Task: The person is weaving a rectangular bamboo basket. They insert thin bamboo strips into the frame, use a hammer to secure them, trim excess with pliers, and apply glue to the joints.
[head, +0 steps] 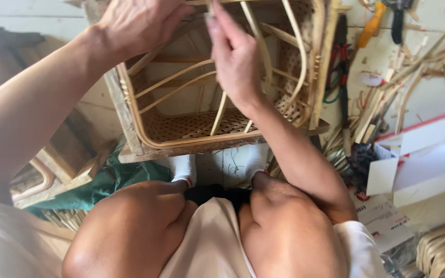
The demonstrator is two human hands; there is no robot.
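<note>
Two hands on one rattan chair frame (222,123), upended between the knees. Left hand (140,23) curled over top rail; right hand (235,59) pinched shut on thin cane strip (261,46). Risk: strip snapping if bent sharply; frame tipping off wooden block (130,149).

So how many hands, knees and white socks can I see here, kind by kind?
Hands: 2, the left hand and right hand, both on the rattan frame
Bare knees: 2
White socks: 2
Total: 6
</note>
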